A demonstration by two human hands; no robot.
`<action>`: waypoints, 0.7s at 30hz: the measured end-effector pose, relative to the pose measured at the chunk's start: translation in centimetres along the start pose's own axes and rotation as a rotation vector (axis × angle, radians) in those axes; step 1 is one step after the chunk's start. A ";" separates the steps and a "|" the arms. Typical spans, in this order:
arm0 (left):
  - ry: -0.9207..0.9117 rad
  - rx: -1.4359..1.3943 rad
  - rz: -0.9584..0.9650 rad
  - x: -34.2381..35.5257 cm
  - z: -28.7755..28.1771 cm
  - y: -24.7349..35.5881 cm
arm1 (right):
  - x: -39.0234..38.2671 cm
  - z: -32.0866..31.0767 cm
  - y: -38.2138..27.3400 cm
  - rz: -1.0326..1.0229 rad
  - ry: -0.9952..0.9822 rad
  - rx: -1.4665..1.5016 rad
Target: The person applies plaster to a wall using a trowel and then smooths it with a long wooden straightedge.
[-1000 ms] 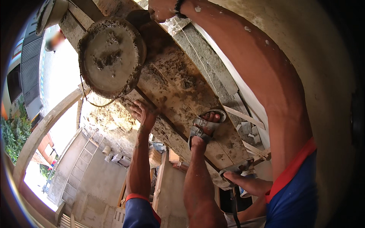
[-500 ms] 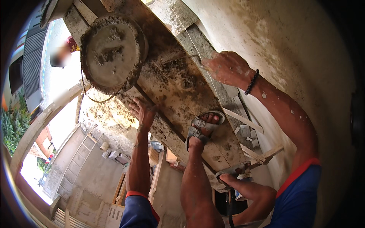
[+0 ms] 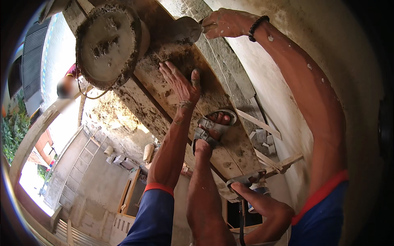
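My right hand (image 3: 230,25) grips a trowel at the far edge of the mortar-smeared plank (image 3: 238,151). The trowel's dark, flat blade (image 3: 182,30) points left, toward the tub. My left hand (image 3: 179,83) is open, fingers stretched and thumb apart, low over the plank beside lumps of spilled mortar; whether it touches the wood I cannot tell. Left of it stands a round tub (image 3: 135,53) with a crusted rim. Wet grey mortar (image 3: 110,67) fills it, with darker clumps in the middle.
My sandalled feet (image 3: 213,125) are on the raised plank. A plastered wall (image 3: 295,53) runs along the right, with a taut string (image 3: 219,67) beside it. Far below are a ladder (image 3: 80,168) and rubble. Another person (image 3: 67,84) is at the left, lower down.
My right hand has moved up and away with the trowel, whose blade now shows its flat side. My left hand has shifted right and forward over the plank.
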State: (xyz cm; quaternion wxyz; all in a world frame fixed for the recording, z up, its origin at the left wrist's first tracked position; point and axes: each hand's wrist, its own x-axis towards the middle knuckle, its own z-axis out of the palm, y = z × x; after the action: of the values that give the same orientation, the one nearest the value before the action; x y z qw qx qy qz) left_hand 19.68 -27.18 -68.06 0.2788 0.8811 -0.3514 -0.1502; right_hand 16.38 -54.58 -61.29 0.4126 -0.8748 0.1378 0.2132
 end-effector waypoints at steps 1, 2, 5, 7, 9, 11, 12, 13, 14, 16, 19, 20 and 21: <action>0.016 -0.012 0.022 0.2 0.8 0.6 | -1.0 1.0 0.8 -0.066 -0.009 -0.098; 0.013 -0.020 0.019 0.2 1.3 1.0 | -1.9 1.6 1.7 -0.132 -0.019 -0.195; 0.056 0.035 0.002 -0.1 1.6 0.4 | -4.1 3.4 0.5 -0.070 -0.141 -0.100; 0.079 0.086 0.036 -0.4 1.5 0.3 | -5.9 4.5 -1.0 0.044 -0.195 -0.066; 0.062 0.058 0.055 -1.2 1.9 1.2 | -8.6 7.8 0.0 0.005 0.070 0.034; 0.046 0.042 0.073 -2.2 2.2 1.8 | -10.2 10.3 -0.1 0.052 0.138 0.121; 0.053 0.017 0.084 -2.7 2.1 1.5 | -10.6 11.0 -1.1 0.090 0.131 0.153; 0.056 -0.020 0.095 -3.2 2.2 1.7 | -11.3 11.9 -2.0 0.111 0.124 0.215; 0.055 -0.018 0.094 -3.6 2.4 1.9 | -11.9 13.0 -2.7 0.132 0.116 0.277; 0.085 -0.064 0.079 -4.4 2.8 2.6 | -13.4 16.0 -3.5 0.146 0.220 0.311; 0.078 -0.047 0.099 -5.0 3.0 2.6 | -14.4 19.6 -5.8 0.373 0.044 0.707; 0.079 -0.056 0.099 -5.2 3.1 2.9 | -15.0 21.6 -5.9 0.297 0.237 0.613; 0.051 -0.103 0.116 -5.2 2.7 2.7 | -14.9 22.1 -6.4 0.210 0.426 0.522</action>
State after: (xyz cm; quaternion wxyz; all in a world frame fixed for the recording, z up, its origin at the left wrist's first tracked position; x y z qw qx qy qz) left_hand 13.28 -26.18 -68.29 0.3409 0.8473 -0.3862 -0.1295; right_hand 0.35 -32.32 -62.36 0.5601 -0.7458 0.3599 0.0250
